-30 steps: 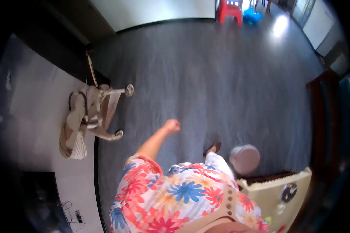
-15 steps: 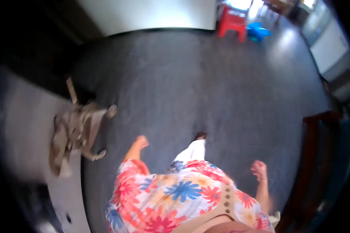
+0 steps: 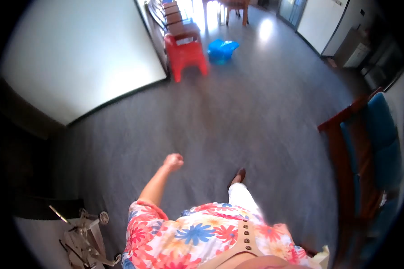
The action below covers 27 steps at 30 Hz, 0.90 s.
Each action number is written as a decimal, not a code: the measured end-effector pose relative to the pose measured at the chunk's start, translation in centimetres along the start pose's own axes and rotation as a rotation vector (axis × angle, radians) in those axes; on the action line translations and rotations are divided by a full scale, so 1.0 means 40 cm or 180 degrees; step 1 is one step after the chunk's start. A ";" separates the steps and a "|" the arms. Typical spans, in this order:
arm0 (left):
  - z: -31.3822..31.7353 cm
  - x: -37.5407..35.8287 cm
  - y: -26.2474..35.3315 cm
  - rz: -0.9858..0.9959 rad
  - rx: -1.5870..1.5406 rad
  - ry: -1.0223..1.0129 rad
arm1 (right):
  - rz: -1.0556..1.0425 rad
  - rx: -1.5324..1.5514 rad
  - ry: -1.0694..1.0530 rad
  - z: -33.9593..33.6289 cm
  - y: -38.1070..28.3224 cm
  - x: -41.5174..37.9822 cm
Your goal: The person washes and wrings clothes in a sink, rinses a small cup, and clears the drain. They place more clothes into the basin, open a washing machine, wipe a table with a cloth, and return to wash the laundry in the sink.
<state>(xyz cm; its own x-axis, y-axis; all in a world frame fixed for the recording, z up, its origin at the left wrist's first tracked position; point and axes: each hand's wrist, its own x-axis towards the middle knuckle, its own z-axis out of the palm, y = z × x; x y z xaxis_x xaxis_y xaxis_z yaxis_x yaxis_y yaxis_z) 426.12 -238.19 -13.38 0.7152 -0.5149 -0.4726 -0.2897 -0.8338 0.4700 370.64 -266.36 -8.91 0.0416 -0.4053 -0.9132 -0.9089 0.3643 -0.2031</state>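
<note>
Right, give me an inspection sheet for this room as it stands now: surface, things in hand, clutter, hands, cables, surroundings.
Surface: dark grey floor, bare across the middle.
Things in hand: nothing seen; the left hand is a closed fist, swung out over the floor, holding nothing.
Clutter: folded beige wheeled frame at lower left; red plastic stool and blue plastic item by the white wall.
Hands: left hand shut and empty; right hand not in view.
Cables: nothing seen.
Surroundings: dark wooden chair with blue cushions at right; the person wears a floral shirt, one foot stepped forward.
</note>
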 end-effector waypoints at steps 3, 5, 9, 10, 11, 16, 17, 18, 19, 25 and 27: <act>0.053 0.123 0.067 -0.0045 0.0246 -0.0600 | -0.0261 0.0121 -0.0010 -0.137 -0.189 0.161; 0.002 0.145 0.176 -0.0283 0.0679 -0.0997 | -0.0496 0.0066 0.0006 -0.234 -0.360 0.235; -0.078 0.233 0.258 -0.0154 0.1084 -0.1119 | -0.1034 0.0083 0.0139 -0.419 -0.752 0.366; -0.083 0.278 0.247 -0.0223 0.1075 -0.1169 | -0.1140 0.0044 0.0200 -0.447 -0.874 0.385; -0.089 0.336 0.242 -0.0439 0.1004 -0.1162 | -0.1291 0.0035 0.0212 -0.474 -0.981 0.415; -0.158 0.655 0.269 -0.1344 0.0898 -0.1262 | -0.1652 0.0190 -0.0037 -0.556 -1.360 0.551; -0.193 0.733 0.298 -0.1294 0.1037 -0.1385 | -0.1689 0.0218 -0.0008 -0.566 -1.387 0.572; -0.248 0.831 0.332 -0.1359 0.1064 -0.1395 | -0.1395 0.0177 0.0084 -0.569 -1.422 0.582; -0.292 0.923 0.372 -0.1425 0.1090 -0.1459 | -0.1055 0.0150 0.0027 -0.580 -1.444 0.590; -0.476 1.495 0.661 -0.0577 0.1067 -0.0939 | -0.0091 0.0400 0.0364 -0.688 -1.496 0.615; -0.505 1.673 0.898 -0.0392 0.0331 -0.0263 | 0.0220 0.0526 0.0349 -0.780 -1.536 0.676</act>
<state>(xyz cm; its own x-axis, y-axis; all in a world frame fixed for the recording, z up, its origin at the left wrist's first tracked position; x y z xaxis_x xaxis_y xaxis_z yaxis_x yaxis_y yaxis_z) 476.43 -298.58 -13.09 0.6959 -0.4187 -0.5835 -0.2703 -0.9054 0.3272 414.65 -325.85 -10.09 -0.0720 -0.4600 -0.8850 -0.8272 0.5233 -0.2047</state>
